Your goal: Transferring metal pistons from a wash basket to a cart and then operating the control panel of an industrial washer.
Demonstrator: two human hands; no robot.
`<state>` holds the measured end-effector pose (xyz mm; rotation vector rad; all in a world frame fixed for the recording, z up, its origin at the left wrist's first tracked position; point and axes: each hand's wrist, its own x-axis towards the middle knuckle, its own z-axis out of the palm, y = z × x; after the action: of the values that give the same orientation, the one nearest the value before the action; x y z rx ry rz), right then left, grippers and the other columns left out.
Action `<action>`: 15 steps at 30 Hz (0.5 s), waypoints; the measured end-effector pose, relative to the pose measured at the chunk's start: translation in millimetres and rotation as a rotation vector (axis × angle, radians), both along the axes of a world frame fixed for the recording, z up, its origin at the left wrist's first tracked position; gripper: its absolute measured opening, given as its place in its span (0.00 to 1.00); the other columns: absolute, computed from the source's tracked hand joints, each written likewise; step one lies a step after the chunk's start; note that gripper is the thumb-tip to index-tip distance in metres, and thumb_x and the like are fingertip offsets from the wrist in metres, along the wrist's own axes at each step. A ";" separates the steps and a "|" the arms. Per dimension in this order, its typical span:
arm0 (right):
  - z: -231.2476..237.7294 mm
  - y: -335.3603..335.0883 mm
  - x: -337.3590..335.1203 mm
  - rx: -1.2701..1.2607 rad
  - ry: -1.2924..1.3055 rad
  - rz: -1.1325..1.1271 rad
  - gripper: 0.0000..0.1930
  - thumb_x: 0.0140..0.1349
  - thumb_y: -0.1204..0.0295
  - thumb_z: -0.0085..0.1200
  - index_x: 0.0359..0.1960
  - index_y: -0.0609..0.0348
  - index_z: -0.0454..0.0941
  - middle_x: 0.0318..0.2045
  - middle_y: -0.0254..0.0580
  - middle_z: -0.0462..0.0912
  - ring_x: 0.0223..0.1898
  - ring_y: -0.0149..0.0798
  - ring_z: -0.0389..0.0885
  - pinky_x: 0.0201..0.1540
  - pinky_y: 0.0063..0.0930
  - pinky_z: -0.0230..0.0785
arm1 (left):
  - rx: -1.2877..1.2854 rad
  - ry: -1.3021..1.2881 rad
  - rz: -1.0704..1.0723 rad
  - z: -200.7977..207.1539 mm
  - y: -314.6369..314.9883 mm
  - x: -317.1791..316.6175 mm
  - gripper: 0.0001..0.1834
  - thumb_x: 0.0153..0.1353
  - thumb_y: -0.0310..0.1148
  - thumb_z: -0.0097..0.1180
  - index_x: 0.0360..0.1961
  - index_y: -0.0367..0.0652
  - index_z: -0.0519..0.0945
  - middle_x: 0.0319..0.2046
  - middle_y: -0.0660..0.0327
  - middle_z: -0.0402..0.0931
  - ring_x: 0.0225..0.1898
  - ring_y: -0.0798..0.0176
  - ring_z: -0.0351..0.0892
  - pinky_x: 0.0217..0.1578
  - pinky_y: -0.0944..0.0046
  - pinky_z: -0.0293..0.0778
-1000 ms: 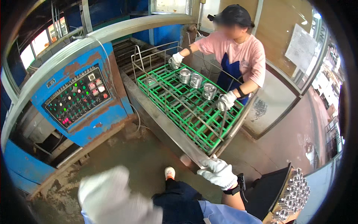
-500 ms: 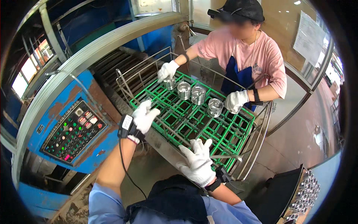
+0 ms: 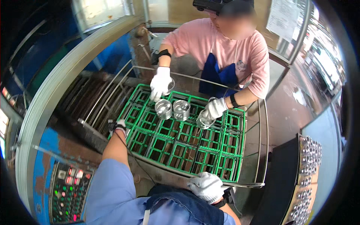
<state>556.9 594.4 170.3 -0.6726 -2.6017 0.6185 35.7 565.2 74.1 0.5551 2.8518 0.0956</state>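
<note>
In a workshop bay, a green rack (image 3: 210,150) sits over a dark slatted bed (image 3: 88,103), fenced by thin metal rails (image 3: 245,185), as two people in white gloves stand at opposite sides. A pale metal frame (image 3: 62,73) arcs along the left, over a blue cabinet (image 3: 43,152) patched with rust and set with a control panel (image 3: 69,195) of lit buttons; at right, a smooth, dull floor (image 3: 279,120) runs past a posted paper sheet (image 3: 283,18). The rack is a grid of square cells, its green bars glossy and in places ridged. Four shiny, round-walled metal cylinders (image 3: 181,110) stand in its far half, two of them side by side between the gloves of a co-worker (image 3: 228,56) in a pink shirt and blue apron, who has a hand on each of the outer two. In the foreground, the wearer's left hand (image 3: 120,125) is at the rack's left corner, too small to tell whether its fingers are apart or clamped; the right hand (image 3: 206,186), in ribbed knit, curls at the near rail, its fingertips hidden, so its grip cannot be told. Small metal parts (image 3: 309,159) crowd a brown board beside a black panel (image 3: 275,174).
</note>
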 end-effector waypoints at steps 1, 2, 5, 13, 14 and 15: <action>1.2 -1.7 -0.9 0.047 -0.003 -0.011 0.06 0.51 0.60 0.67 0.25 0.43 0.87 0.23 0.36 0.82 0.25 0.45 0.81 0.26 0.38 0.76 | -0.073 -0.011 -0.040 -13.7 2.7 -11.5 0.34 0.58 0.48 0.64 0.60 0.35 0.79 0.58 0.44 0.80 0.59 0.43 0.80 0.59 0.52 0.76; 1.7 -2.8 -1.7 0.085 -0.026 -0.034 0.05 0.50 0.60 0.68 0.24 0.42 0.87 0.23 0.34 0.82 0.26 0.44 0.81 0.27 0.37 0.76 | -0.149 -0.018 -0.083 -27.4 4.0 -21.0 0.33 0.58 0.48 0.64 0.60 0.36 0.79 0.58 0.45 0.80 0.59 0.43 0.81 0.59 0.52 0.76; -1.2 -5.1 -3.5 0.024 -0.045 -0.098 0.04 0.48 0.61 0.69 0.23 0.40 0.88 0.23 0.31 0.81 0.28 0.43 0.80 0.29 0.37 0.76 | -0.331 -0.041 -0.205 -62.7 5.6 -42.1 0.32 0.59 0.48 0.64 0.58 0.38 0.81 0.58 0.47 0.81 0.59 0.44 0.81 0.59 0.52 0.77; -23.8 -13.2 -4.1 0.036 -0.056 -0.178 0.05 0.48 0.57 0.66 0.26 0.33 0.90 0.28 0.27 0.82 0.32 0.43 0.81 0.36 0.38 0.77 | -0.607 -0.045 -0.511 -112.5 11.6 -84.5 0.28 0.59 0.49 0.65 0.55 0.43 0.84 0.58 0.53 0.82 0.59 0.48 0.82 0.57 0.53 0.79; -26.4 -14.5 -2.5 0.053 -0.060 -0.199 0.05 0.49 0.56 0.65 0.26 0.33 0.89 0.27 0.27 0.81 0.33 0.42 0.81 0.36 0.38 0.77 | -0.617 -0.033 -0.552 -114.7 16.3 -88.4 0.27 0.59 0.50 0.66 0.55 0.44 0.85 0.59 0.54 0.82 0.59 0.48 0.82 0.57 0.53 0.79; -29.2 -14.5 -0.5 0.060 -0.067 -0.175 0.05 0.50 0.55 0.63 0.26 0.34 0.89 0.27 0.27 0.80 0.33 0.41 0.81 0.36 0.37 0.76 | -0.620 -0.013 -0.596 -114.8 20.4 -91.9 0.27 0.59 0.50 0.66 0.54 0.45 0.85 0.59 0.55 0.82 0.59 0.48 0.82 0.57 0.53 0.80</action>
<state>556.4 579.9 141.1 -0.9038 -2.5742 0.4694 -56.2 585.6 -40.7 1.1824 2.3746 -0.8364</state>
